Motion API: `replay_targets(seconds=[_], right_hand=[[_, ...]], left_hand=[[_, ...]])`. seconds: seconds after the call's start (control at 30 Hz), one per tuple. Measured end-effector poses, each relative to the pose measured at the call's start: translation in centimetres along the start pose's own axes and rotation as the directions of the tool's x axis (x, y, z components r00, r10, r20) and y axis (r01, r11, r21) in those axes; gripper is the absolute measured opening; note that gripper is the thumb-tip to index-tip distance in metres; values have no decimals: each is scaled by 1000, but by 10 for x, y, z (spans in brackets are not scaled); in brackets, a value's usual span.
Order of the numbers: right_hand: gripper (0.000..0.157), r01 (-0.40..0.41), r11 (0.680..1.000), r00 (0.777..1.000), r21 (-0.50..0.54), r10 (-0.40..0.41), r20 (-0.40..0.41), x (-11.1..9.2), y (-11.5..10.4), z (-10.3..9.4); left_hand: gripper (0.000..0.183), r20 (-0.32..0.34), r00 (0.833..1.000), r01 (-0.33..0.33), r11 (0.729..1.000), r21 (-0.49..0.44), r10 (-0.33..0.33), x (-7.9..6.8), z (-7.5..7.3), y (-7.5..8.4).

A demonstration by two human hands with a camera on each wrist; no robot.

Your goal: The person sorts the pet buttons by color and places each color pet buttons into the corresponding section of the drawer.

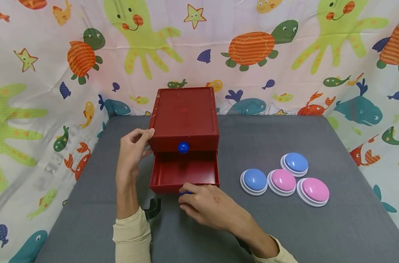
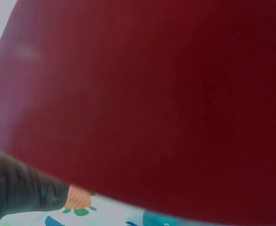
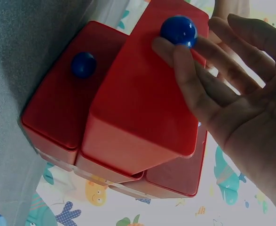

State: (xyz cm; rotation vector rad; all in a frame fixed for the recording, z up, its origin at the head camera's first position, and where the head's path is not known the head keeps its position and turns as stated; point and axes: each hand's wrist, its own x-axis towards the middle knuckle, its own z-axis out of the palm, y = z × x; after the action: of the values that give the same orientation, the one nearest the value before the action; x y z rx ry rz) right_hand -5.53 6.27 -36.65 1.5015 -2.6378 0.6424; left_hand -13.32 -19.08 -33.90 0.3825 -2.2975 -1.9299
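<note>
A red drawer cabinet [image 1: 186, 113] stands on the table, and its blue-knobbed top drawer [image 1: 166, 144] is closed. Below that, the middle drawer [image 1: 183, 175] is pulled out, with nothing visible inside. My left hand [image 1: 131, 153] grips the cabinet's front left corner, thumb at the top edge and fingers against the side. In the left wrist view the red side wall [image 2: 142, 103] fills most of the picture. My right hand [image 1: 212, 206] pinches the middle drawer's blue knob [image 3: 178, 31] with its fingertips. The right wrist view also shows the closed bottom drawer [image 3: 58, 103] with its own blue knob [image 3: 83, 65].
To the cabinet's right on the grey table [image 1: 252, 237] sit several round push buttons, among them a blue button [image 1: 255, 179], a pink button [image 1: 283, 180], another blue button [image 1: 296, 162] and another pink button [image 1: 315, 190]. A sea-animal curtain [image 1: 199, 33] hangs behind and at the sides.
</note>
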Motion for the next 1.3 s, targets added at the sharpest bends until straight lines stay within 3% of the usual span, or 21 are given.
replay_targets(seconds=[0.33, 0.43, 0.5, 0.57, 0.63, 0.7, 0.8, 0.9, 1.03, 1.13, 1.2, 1.3], right_hand=[[23, -58, 981, 998, 183, 52, 40, -10, 1, -10], [23, -73, 950, 997, 305, 77, 1, -17, 5, -19], [22, -60, 916, 992, 396, 99, -79, -22, 10, -25], [23, -47, 902, 972, 429, 140, -188, -27, 17, -31], [25, -56, 926, 933, 374, 182, -309, -31, 26, -36], [27, -140, 955, 885, 260, 239, -400, -35, 36, -41], [32, -306, 947, 839, 98, 317, -442, -44, 53, -43], [41, -406, 914, 843, 4, 375, -386, -54, 70, -43], [51, -440, 896, 871, -59, 410, -272, -64, 92, -36], [58, -477, 875, 871, -79, 459, -178, -70, 102, -28], [64, -512, 853, 858, -102, 504, -100, -74, 107, -23], [70, -578, 807, 810, -123, 585, 31, -78, 110, -18]], left_hand=[[43, 1, 1000, -2, 1000, -8, 2, 0, 0, 0], [44, -2, 1000, -4, 1000, -9, 4, -1, 0, 0], [44, -3, 1000, -5, 1000, -7, 5, -1, 0, 1], [45, -3, 1000, -6, 1000, -5, 6, -1, 1, 1], [45, -4, 1000, -6, 1000, -2, 6, 0, 1, 1], [45, -5, 1000, -4, 1000, 1, 4, 0, 1, 1], [43, -4, 1000, 4, 1000, 1, -4, 1, 1, 0], [41, -8, 1000, 10, 1000, 6, -10, 1, 1, -1], [40, -19, 1000, 8, 1000, 10, -8, 1, 1, -1], [41, -17, 1000, 8, 1000, 12, -8, 1, 1, 0], [41, -15, 1000, 8, 1000, 14, -8, 0, 2, 0], [41, -19, 1000, 7, 1000, 12, -7, -1, 2, 1]])
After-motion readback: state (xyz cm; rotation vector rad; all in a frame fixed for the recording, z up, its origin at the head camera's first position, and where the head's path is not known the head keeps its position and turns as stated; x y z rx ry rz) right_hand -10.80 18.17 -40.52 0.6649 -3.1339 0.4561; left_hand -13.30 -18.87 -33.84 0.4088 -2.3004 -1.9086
